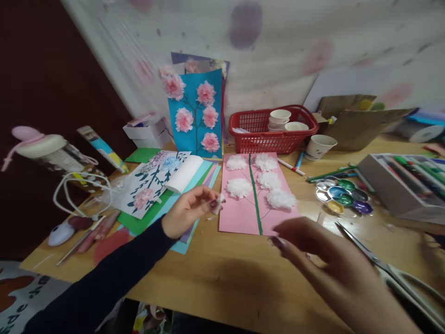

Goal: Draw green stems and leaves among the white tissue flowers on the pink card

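Observation:
My left hand (pixel 189 211) is raised over the wooden table (pixel 229 273), fingers pinched on a small piece of white tissue paper (pixel 218 203). My right hand (pixel 313 246) hovers low at the right, blurred, fingers stretched toward the pink card (pixel 243 213). That pink card carries a green stem and several white tissue flowers (pixel 239 187). Scissors (pixel 375 260) lie just right of my right hand.
A blue card with pink flowers (pixel 195 113) leans on the wall. A red basket (pixel 264 134) holds paper cups. A paint palette (pixel 344 195) and a marker box (pixel 406 183) sit at right. Coloured papers (pixel 156 185), a bottle (pixel 45 150) and brushes are at left.

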`<state>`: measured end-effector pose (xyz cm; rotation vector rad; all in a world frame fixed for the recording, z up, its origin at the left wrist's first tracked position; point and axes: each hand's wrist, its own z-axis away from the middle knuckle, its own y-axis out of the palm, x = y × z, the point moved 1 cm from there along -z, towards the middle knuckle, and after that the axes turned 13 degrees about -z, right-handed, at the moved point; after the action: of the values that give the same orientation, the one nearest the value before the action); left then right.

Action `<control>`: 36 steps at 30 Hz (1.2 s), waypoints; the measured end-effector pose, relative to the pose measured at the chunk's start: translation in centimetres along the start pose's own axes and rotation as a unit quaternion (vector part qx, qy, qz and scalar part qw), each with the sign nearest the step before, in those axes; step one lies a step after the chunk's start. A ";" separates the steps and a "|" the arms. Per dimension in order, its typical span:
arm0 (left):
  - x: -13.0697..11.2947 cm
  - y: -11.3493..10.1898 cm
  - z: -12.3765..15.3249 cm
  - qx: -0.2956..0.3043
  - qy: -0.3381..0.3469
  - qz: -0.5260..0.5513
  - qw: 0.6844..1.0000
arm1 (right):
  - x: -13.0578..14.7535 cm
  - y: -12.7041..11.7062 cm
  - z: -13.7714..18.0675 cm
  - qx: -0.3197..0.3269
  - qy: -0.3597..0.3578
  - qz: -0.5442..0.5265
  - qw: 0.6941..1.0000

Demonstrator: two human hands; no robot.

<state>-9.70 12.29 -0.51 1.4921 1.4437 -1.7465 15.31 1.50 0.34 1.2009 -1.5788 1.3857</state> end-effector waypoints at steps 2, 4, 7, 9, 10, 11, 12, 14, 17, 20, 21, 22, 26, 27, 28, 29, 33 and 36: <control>-0.6 1.8 -0.3 0.028 0.005 0.041 0.999 | 1.2 2.7 -2.4 0.087 0.038 -0.076 0.993; -0.8 3.3 -0.4 0.047 0.007 0.070 0.996 | 0.8 4.0 -3.8 0.117 0.083 -0.168 0.975; -0.3 4.5 -0.3 0.062 0.001 0.106 0.992 | -0.7 4.5 -4.3 0.124 0.094 -0.264 0.952; 0.3 4.9 -0.2 0.080 -0.007 0.129 0.988 | -1.6 4.5 -4.0 0.124 0.100 -0.295 0.942; 0.5 5.1 -0.2 0.092 -0.012 0.139 0.986 | -1.8 4.4 -3.9 0.124 0.105 -0.306 0.938; 0.7 5.3 -0.2 0.103 -0.017 0.146 0.984 | -2.0 4.4 -3.8 0.123 0.112 -0.315 0.935; 0.9 5.4 -0.2 0.112 -0.022 0.152 0.982 | -2.2 4.3 -3.8 0.120 0.118 -0.320 0.932; 1.2 5.6 -0.2 0.119 -0.029 0.157 0.980 | -2.4 4.2 -3.8 0.116 0.135 -0.318 0.931; 1.5 5.7 -0.1 0.119 -0.033 0.159 0.979 | -2.6 4.1 -3.8 0.124 0.161 -0.309 0.929; 1.7 5.7 0.0 0.121 -0.034 0.161 0.979 | -2.6 4.0 -3.9 0.131 0.167 -0.312 0.926; 1.8 5.7 0.0 0.121 -0.034 0.162 0.979 | -2.6 3.9 -3.8 0.131 0.167 -0.316 0.925; 1.9 5.7 0.0 0.122 -0.035 0.163 0.978 | -2.6 3.9 -3.8 0.133 0.166 -0.322 0.923; 2.1 5.7 0.0 0.129 -0.039 0.174 0.976 | -2.6 3.9 -3.7 0.144 0.161 -0.332 0.918; 2.1 5.7 -0.1 0.131 -0.040 0.177 0.975 | -2.6 3.9 -3.7 0.145 0.158 -0.332 0.918; 2.1 5.7 -0.1 0.134 -0.041 0.179 0.974 | -2.5 3.8 -3.7 0.145 0.156 -0.331 0.919; 2.1 5.6 -0.1 0.136 -0.040 0.180 0.973 | -2.5 3.8 -3.7 0.142 0.153 -0.330 0.921; 2.0 5.7 -0.1 0.134 -0.037 0.176 0.974 | -2.5 3.8 -3.6 0.137 0.145 -0.315 0.928; 2.1 5.7 -0.1 0.134 -0.038 0.170 0.976 | -2.7 3.9 -3.5 0.135 0.141 -0.314 0.929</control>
<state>-5.63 10.85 -4.82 1.6703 0.8765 -1.8055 12.26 5.45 -2.84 1.4282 -0.7174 1.2830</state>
